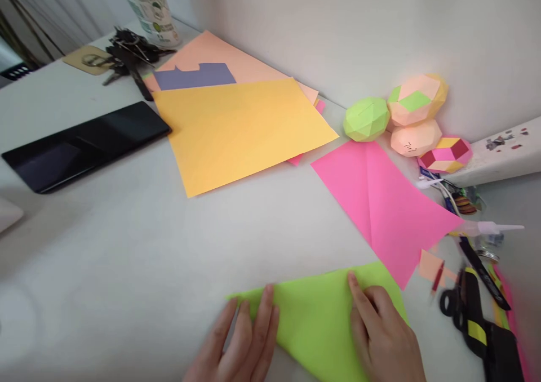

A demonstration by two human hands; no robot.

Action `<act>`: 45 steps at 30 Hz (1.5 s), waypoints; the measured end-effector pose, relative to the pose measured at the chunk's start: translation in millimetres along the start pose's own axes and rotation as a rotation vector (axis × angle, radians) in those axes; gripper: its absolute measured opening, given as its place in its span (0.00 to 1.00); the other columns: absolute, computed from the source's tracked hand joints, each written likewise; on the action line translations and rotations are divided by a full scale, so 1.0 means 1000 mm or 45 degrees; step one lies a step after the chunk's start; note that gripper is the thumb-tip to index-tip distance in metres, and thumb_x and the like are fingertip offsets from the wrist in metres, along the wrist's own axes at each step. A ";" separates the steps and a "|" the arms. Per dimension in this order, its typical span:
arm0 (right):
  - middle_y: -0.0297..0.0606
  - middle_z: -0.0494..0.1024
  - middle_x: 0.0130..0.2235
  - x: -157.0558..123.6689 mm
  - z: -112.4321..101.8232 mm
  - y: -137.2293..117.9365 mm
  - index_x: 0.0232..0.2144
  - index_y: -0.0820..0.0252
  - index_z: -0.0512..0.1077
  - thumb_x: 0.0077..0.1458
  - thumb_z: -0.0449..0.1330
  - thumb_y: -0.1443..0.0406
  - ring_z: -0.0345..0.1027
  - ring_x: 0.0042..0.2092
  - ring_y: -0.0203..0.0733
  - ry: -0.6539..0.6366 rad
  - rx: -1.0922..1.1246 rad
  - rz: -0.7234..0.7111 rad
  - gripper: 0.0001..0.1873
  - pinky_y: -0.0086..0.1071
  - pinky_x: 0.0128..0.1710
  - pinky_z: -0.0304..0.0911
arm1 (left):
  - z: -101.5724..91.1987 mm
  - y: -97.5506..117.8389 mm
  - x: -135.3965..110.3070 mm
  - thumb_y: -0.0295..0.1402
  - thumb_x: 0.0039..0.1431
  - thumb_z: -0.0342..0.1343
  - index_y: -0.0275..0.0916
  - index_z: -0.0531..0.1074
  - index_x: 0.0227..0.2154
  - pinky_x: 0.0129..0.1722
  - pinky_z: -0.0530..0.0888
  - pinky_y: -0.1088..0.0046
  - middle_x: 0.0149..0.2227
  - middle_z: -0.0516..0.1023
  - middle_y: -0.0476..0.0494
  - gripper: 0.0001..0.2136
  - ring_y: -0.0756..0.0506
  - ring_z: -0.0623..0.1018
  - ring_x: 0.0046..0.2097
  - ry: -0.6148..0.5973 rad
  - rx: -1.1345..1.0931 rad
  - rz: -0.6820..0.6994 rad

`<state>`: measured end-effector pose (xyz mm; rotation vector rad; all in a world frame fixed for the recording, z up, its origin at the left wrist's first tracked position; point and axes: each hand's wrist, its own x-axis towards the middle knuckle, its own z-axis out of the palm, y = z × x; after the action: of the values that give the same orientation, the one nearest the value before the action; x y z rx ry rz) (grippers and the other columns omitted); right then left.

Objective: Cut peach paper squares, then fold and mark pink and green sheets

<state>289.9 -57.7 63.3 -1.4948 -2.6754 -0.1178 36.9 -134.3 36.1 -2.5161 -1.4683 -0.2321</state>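
Note:
A sheet of bright green paper (313, 320), looking folded, lies at the bottom of the head view with a straight upper edge. My left hand (243, 342) rests on its left corner, fingers stretched out and fingertips near that edge. Farther right, my right hand (382, 328) presses the paper with an extended index finger; its other fingers are partly curled. Neither hand grasps anything. Just beyond the right hand lies a creased pink sheet (389, 213), whose lower corner reaches the green paper.
Orange paper (249, 128) lies over peach and purple pieces; left are a black phone (84, 145), keys (131, 49) and a can (152, 10). Faceted paper shapes (366, 119) sit by the wall. Scissors (454, 303), a red pen (438, 278) and a yellow-black tool (475, 314) lie right.

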 end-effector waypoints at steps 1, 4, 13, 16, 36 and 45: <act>0.39 0.68 0.31 0.000 0.000 0.000 0.56 0.64 0.67 0.65 0.44 0.64 0.65 0.26 0.36 0.007 0.008 0.012 0.21 0.24 0.17 0.56 | -0.001 0.001 0.001 0.36 0.55 0.54 0.34 0.70 0.50 0.61 0.56 0.46 0.55 0.71 0.34 0.20 0.37 0.72 0.48 -0.010 0.011 -0.007; 0.42 0.69 0.35 0.001 0.001 0.002 0.54 0.61 0.68 0.66 0.43 0.62 0.67 0.27 0.35 0.022 0.016 0.039 0.21 0.23 0.16 0.55 | -0.002 0.002 0.003 0.37 0.56 0.55 0.35 0.69 0.51 0.58 0.61 0.47 0.55 0.71 0.34 0.20 0.37 0.71 0.48 -0.028 0.040 -0.035; 0.45 0.69 0.39 -0.003 0.005 0.010 0.55 0.60 0.67 0.66 0.44 0.58 0.70 0.32 0.38 -0.023 0.012 0.021 0.23 0.23 0.17 0.58 | -0.004 -0.002 0.007 0.36 0.59 0.52 0.38 0.70 0.49 0.56 0.60 0.41 0.53 0.72 0.37 0.16 0.38 0.69 0.48 -0.014 0.096 -0.018; 0.45 0.69 0.39 -0.003 0.006 0.012 0.55 0.61 0.67 0.66 0.43 0.57 0.70 0.32 0.38 -0.013 0.014 0.011 0.23 0.23 0.17 0.58 | -0.005 -0.003 0.008 0.35 0.59 0.52 0.39 0.71 0.49 0.58 0.56 0.37 0.53 0.71 0.37 0.15 0.38 0.68 0.48 0.002 0.072 -0.046; 0.44 0.70 0.38 0.000 0.006 0.007 0.53 0.60 0.69 0.65 0.45 0.61 0.69 0.30 0.38 0.022 -0.047 0.001 0.20 0.24 0.18 0.55 | -0.007 -0.003 0.005 0.43 0.62 0.45 0.33 0.69 0.52 0.57 0.59 0.51 0.53 0.72 0.33 0.23 0.36 0.70 0.50 -0.060 0.079 0.049; 0.42 0.70 0.36 0.005 0.005 -0.002 0.52 0.61 0.68 0.64 0.45 0.65 0.66 0.27 0.36 0.091 0.021 0.042 0.19 0.24 0.18 0.53 | -0.003 -0.002 0.000 0.61 0.58 0.39 0.26 0.73 0.48 0.56 0.59 0.48 0.52 0.72 0.24 0.39 0.30 0.70 0.51 -0.014 -0.044 0.000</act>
<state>285.5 -54.5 58.8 -1.4994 -2.5889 -0.1435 35.2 -134.7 39.6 -2.5485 -1.4815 -0.2461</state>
